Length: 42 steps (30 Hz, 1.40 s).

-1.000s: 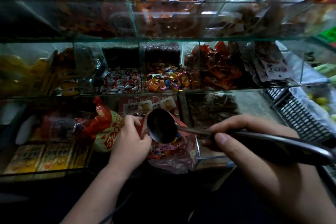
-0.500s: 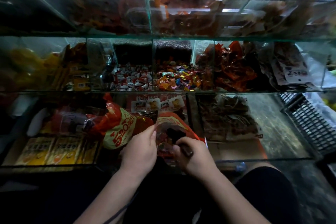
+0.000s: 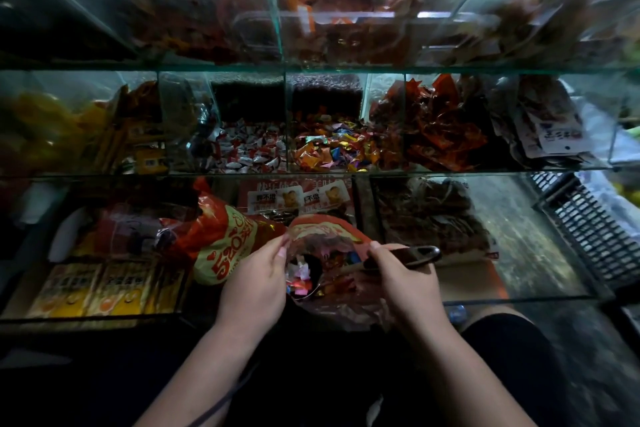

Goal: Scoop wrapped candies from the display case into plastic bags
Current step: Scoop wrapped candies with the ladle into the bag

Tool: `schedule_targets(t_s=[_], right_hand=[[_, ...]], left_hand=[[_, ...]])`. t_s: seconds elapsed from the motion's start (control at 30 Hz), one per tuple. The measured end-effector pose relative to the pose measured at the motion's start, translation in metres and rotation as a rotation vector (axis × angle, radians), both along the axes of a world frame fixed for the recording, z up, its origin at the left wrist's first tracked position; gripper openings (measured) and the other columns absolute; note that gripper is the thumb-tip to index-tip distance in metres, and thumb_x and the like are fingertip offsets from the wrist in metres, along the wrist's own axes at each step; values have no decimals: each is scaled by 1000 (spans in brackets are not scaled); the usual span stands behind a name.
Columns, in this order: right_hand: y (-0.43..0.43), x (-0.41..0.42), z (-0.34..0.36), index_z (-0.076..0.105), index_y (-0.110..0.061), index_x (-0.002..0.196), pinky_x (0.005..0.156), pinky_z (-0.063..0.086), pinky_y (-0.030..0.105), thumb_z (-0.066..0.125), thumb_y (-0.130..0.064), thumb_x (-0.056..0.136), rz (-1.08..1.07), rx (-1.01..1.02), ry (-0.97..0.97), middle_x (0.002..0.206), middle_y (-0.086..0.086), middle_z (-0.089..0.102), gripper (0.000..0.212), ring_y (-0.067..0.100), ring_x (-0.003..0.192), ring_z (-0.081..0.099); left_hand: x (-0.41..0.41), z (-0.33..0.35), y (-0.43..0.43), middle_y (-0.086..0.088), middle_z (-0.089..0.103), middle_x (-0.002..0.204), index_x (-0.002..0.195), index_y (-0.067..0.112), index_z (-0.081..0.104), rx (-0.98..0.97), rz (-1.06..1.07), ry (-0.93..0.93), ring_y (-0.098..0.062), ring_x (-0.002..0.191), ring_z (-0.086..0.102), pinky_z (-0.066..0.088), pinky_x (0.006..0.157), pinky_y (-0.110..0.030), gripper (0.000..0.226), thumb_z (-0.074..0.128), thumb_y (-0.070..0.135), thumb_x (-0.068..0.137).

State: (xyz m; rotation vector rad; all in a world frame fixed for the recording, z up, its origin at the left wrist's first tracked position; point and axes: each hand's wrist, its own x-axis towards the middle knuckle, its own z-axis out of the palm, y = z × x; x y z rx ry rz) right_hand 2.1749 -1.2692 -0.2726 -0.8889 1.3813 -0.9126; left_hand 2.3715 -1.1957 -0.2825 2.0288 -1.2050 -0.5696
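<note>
wrapped candies (image 3: 300,276): a small heap is seen inside the plastic bag (image 3: 332,229), which is held open before the lowest shelf of the glass display case (image 3: 346,173). the bag rim is pinched by the left hand (image 3: 252,284). the scoop (image 3: 412,255) is gripped by its handle in the right hand (image 3: 405,288), with its head sunk in the bag mouth. loose candies (image 3: 329,149) are stocked in a middle-shelf compartment.

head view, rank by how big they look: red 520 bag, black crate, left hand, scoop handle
1. red 520 bag and black crate: look alike, crate cut by the frame edge
2. left hand
3. scoop handle
</note>
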Motion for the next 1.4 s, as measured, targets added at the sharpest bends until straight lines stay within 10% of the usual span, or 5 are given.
schedule_targets(t_s=[0.47, 0.7, 0.9, 1.17, 1.4], right_hand=[[18, -66, 66, 76, -8, 77, 67, 62, 33, 75, 11, 77, -30, -118, -222, 77, 25, 74, 20, 43, 80, 76], [26, -86, 95, 75, -9, 71, 64, 63, 37, 80, -4, 55, -76, -158, -297, 72, 21, 71, 18, 45, 75, 75], [32, -83, 107, 73, 0, 78, 66, 63, 39, 79, -2, 55, -84, -176, -302, 71, 24, 70, 24, 47, 74, 74], [24, -82, 128, 71, -8, 73, 65, 65, 39, 73, -11, 62, -62, -144, -479, 68, 15, 69, 12, 39, 72, 76], [-19, -66, 132, 65, -8, 74, 69, 65, 37, 57, -13, 97, -204, -60, -666, 77, 13, 68, 25, 38, 85, 77]], left_hand=[[-52, 35, -11, 4, 59, 135, 131, 13, 66, -227, -350, -217, -10, 130, 51, 43, 111, -31, 36, 62, 7, 95], [-78, 36, -21, 11, 11, 168, 160, 31, 17, 26, -316, -384, -7, 153, 0, -11, 114, -22, 61, 33, 51, 104], [-82, 27, -35, 8, 14, 168, 160, 32, 20, 99, -248, -299, -13, 154, 4, 1, 123, -34, 57, 21, 51, 106], [-66, 52, -47, 1, 48, 151, 144, 16, 54, -306, -249, -327, -16, 144, 35, 30, 120, -47, 41, 51, 27, 104], [-46, 94, -64, 4, 36, 157, 155, 19, 32, -576, -158, -249, -6, 147, 27, 21, 122, -26, 63, 58, 32, 99]])
